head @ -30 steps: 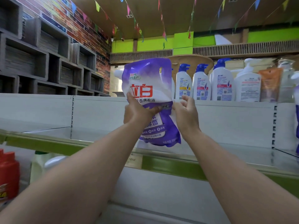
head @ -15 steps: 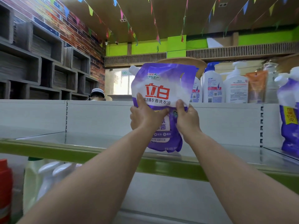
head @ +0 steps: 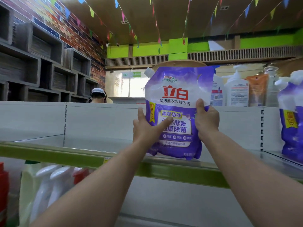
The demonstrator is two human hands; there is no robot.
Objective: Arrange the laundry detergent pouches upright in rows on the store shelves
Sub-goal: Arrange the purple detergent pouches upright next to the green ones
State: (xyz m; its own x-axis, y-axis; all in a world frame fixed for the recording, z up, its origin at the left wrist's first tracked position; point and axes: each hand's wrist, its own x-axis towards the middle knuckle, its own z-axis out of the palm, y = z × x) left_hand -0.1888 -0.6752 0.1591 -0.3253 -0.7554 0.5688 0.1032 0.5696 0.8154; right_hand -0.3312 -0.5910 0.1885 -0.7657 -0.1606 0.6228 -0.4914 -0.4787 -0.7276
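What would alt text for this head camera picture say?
Two bare hands, left hand and right hand, hold a purple detergent pouch upright on a green-edged store shelf. Another purple pouch stands at right.

A purple-and-white detergent pouch (head: pixel 176 112) stands upright with its base on the front part of the shelf (head: pixel 82 143), printed face toward the camera (red brand characters, white label panel below) and its white spout cap at the upper left corner. A second purple pouch (head: pixel 291 118) stands upright at the far right of the shelf, well apart.
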